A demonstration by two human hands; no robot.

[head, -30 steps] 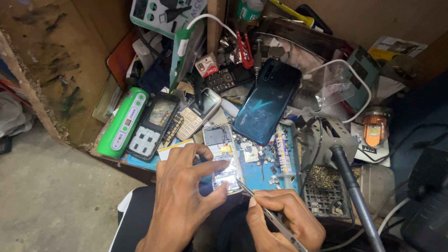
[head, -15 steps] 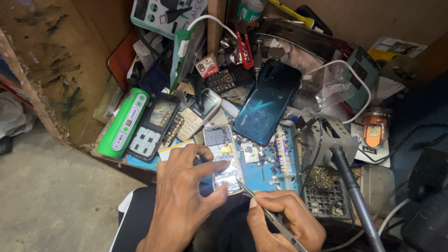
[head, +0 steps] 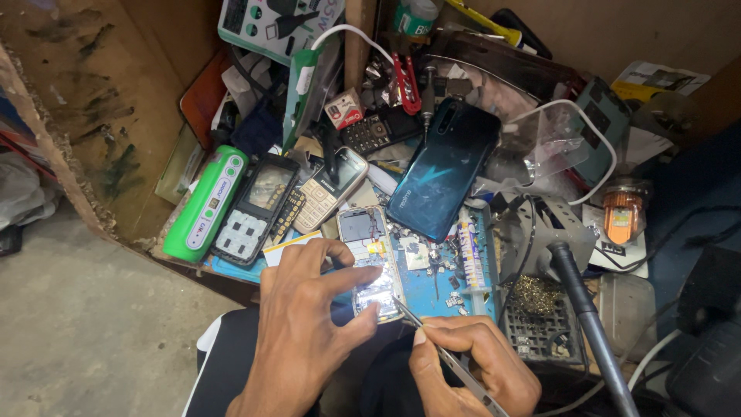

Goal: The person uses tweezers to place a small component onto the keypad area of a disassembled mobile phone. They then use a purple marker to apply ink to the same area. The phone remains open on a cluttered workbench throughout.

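An opened small phone [head: 370, 259] with its circuit board bare lies on a blue work mat [head: 432, 270]. My left hand [head: 305, 324] pinches the phone's lower end between thumb and fingers. My right hand [head: 475, 367] grips metal tweezers [head: 432, 340], whose tip points at the phone's lower right corner, close to my left fingertips. Loose small parts and screws lie scattered on the mat just right of the phone.
Behind the mat lie a dark teal smartphone [head: 444, 170], a gold keypad phone [head: 328, 193], a black phone frame [head: 255, 208] and a green box [head: 207, 205]. A soldering iron handle [head: 587, 316] and brass wool holder [head: 536, 297] stand at right. Cables and clutter fill the wooden bench.
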